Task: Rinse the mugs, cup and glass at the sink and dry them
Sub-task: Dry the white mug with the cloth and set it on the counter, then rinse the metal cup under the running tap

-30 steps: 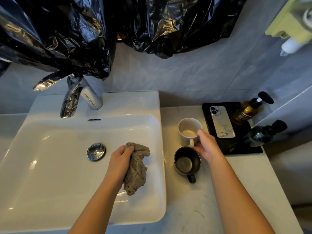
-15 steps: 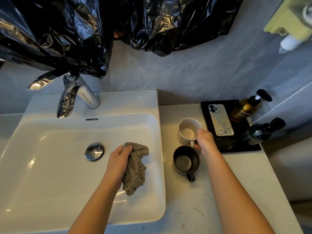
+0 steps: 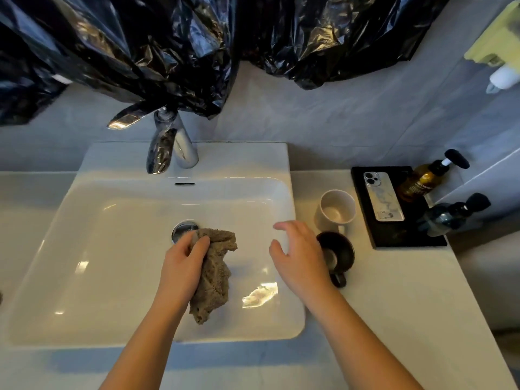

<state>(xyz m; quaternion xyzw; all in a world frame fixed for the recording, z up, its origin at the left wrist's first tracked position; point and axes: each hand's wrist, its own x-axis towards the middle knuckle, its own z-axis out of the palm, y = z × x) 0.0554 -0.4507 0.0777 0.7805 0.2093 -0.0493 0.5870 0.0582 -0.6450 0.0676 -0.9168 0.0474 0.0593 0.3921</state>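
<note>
Now the right hand (image 3: pixel 301 260) has released the white mug (image 3: pixel 336 211), set by the dark mug (image 3: pixel 339 253) on the tabletop (image 3: pixel 408 291), and hovers spread over the sink (image 3: pixel 112 249); the left hand (image 3: pixel 183 266) grips the cloth (image 3: pixel 213 277). That mug is likely done.

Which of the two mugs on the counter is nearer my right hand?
The dark mug, handle toward you: the right hand overlaps its left edge in view. The white mug stands behind it, farther off.

Glossy ceramic sink (image 3: pixel 92 220), nubby cloth (image 3: pixel 213 274)
</note>
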